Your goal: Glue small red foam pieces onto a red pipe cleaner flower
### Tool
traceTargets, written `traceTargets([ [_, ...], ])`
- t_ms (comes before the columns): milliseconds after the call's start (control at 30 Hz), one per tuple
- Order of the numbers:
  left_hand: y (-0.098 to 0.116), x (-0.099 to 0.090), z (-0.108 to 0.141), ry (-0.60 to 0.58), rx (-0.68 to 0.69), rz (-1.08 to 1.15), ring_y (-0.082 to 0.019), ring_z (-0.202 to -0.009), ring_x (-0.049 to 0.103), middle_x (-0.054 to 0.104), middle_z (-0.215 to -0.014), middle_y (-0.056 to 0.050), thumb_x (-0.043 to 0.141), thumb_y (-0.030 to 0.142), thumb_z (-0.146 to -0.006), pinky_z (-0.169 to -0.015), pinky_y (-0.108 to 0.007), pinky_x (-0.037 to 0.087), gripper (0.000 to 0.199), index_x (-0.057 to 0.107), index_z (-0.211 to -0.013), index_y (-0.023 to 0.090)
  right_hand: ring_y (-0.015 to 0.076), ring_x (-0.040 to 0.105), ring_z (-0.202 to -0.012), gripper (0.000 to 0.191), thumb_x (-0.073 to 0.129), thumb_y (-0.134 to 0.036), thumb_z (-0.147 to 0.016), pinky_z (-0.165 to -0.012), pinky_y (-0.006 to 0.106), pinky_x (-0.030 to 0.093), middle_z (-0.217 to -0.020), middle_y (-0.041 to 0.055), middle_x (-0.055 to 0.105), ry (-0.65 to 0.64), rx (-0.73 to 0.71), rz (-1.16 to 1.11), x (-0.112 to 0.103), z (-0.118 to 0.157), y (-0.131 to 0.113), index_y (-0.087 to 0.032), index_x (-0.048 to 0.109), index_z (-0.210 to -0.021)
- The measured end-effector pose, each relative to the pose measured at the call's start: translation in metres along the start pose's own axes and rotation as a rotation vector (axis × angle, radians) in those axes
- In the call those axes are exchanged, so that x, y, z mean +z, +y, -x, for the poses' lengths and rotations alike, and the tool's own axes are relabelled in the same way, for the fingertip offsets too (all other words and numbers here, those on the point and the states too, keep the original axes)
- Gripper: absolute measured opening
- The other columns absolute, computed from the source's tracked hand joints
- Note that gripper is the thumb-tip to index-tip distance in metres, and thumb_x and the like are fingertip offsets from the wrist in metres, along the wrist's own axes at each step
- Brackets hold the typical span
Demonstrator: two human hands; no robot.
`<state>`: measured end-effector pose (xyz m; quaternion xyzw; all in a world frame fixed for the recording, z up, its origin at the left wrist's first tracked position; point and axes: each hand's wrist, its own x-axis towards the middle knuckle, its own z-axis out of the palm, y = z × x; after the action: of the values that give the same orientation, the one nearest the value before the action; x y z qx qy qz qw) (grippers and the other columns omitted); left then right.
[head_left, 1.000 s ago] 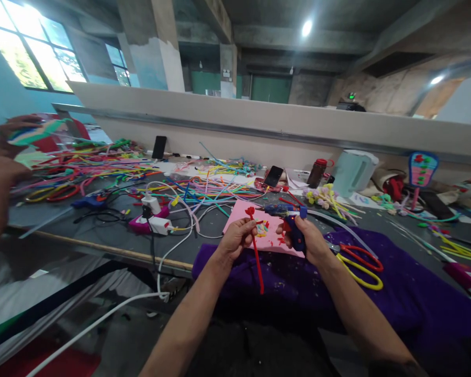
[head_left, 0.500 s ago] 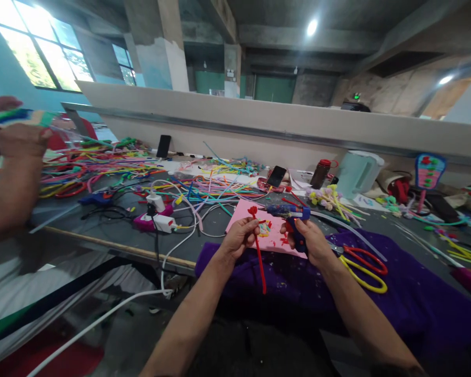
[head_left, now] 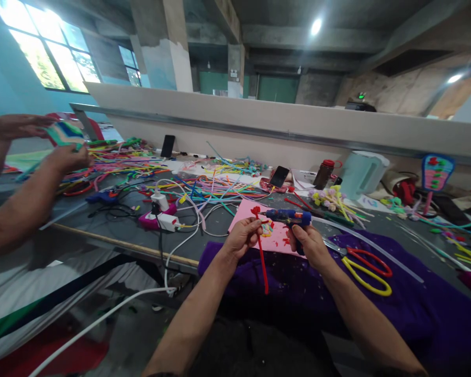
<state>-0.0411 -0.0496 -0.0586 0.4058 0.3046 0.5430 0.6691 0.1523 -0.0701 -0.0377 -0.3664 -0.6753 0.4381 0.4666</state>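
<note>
Pinched in the fingers of my left hand [head_left: 243, 238] is a red pipe cleaner [head_left: 264, 264], its long end hanging down and a curled red tuft at its top. My right hand [head_left: 311, 243] is wrapped round a blue hot glue gun [head_left: 288, 215], with a clear glue stick [head_left: 363, 241] sticking out of its back. The gun's nozzle points left, at or very near the red tuft; contact is too small to make out. Beneath both hands lies a pink board [head_left: 239, 214] with red scraps on it. Scissors [head_left: 367, 269] with red and yellow handles rest right of my right hand.
A purple cloth [head_left: 408, 309] covers the table's front edge. Left of me stand a power strip [head_left: 151, 220] with cables and a co-worker's hands [head_left: 65, 157] holding a striped piece. Pipe cleaners [head_left: 215, 191], a phone [head_left: 279, 177], a bottle [head_left: 324, 174] and a jug [head_left: 363, 175] lie or stand behind.
My right hand has tilted the glue gun slightly, bringing its nozzle closer to the red tuft. The co-worker's hands have moved right and lower with the striped piece. The view has shifted slightly.
</note>
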Motion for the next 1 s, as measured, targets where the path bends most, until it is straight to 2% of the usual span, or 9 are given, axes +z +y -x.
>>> traceTargets([
  [167, 0.0002, 0.0004, 0.0007, 0.004, -0.003, -0.019, 0.000, -0.028, 0.033, 0.056, -0.051, 0.004, 0.068, 0.034, -0.063, -0.030, -0.016, 0.014, 0.027, 0.050, -0.065, 0.013, 0.0124, 0.047, -0.047, 0.043, 0.041, -0.048, -0.083, -0.052, 0.026, 0.037, -0.047, 0.0012, 0.052, 0.059, -0.031, 0.124, -0.0002, 0.0008, -0.0010, -0.017, 0.050, -0.055],
  [400, -0.0006, 0.0000, 0.0012, -0.010, 0.000, -0.024, 0.000, -0.028, 0.032, 0.056, -0.052, 0.004, 0.066, 0.034, -0.065, -0.030, -0.016, 0.014, 0.026, 0.050, -0.068, 0.013, 0.0132, 0.048, -0.049, 0.043, 0.040, -0.048, -0.083, -0.050, 0.025, 0.037, -0.049, 0.0023, 0.052, 0.075, -0.024, 0.208, 0.0004, 0.0015, -0.0032, -0.018, 0.051, -0.054],
  [1000, 0.0005, 0.0021, 0.0024, 0.006, 0.003, -0.065, 0.000, -0.028, 0.033, 0.055, -0.052, 0.004, 0.067, 0.036, -0.063, -0.030, -0.016, 0.015, 0.029, 0.050, -0.065, 0.013, 0.0125, 0.049, -0.047, 0.039, 0.042, -0.048, -0.081, -0.045, 0.023, 0.039, -0.049, 0.0016, 0.052, 0.069, -0.031, 0.205, -0.0011, -0.0005, 0.0001, -0.019, 0.051, -0.056],
])
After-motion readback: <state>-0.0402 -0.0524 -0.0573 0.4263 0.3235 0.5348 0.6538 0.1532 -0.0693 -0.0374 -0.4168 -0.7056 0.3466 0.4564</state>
